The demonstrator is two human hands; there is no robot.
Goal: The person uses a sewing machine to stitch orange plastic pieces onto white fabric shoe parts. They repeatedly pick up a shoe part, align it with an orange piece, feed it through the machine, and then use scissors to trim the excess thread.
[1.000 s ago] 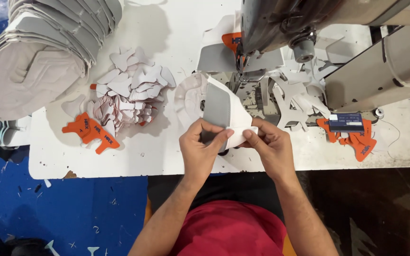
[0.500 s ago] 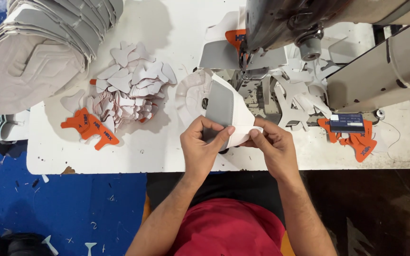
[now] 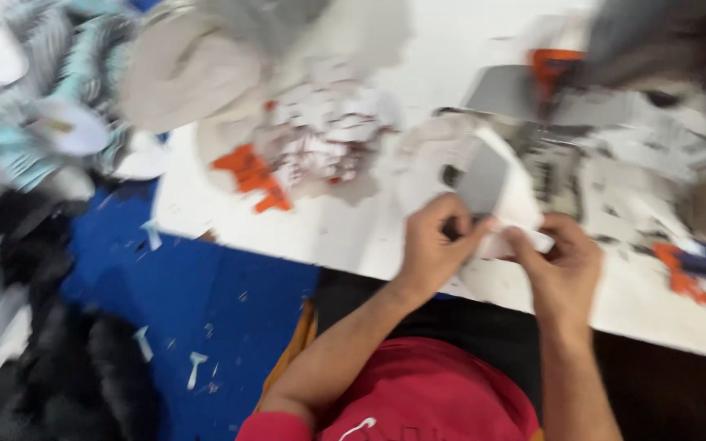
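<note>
Both hands pinch a grey-and-white cut fabric piece (image 3: 492, 192) at the near edge of the white table (image 3: 353, 237).

The left hand (image 3: 435, 245) nips its lower left corner, the right hand (image 3: 561, 265) its white tab; the piece rises between them. The view is blurred; loose fingers could let it slip onto the table.
</note>
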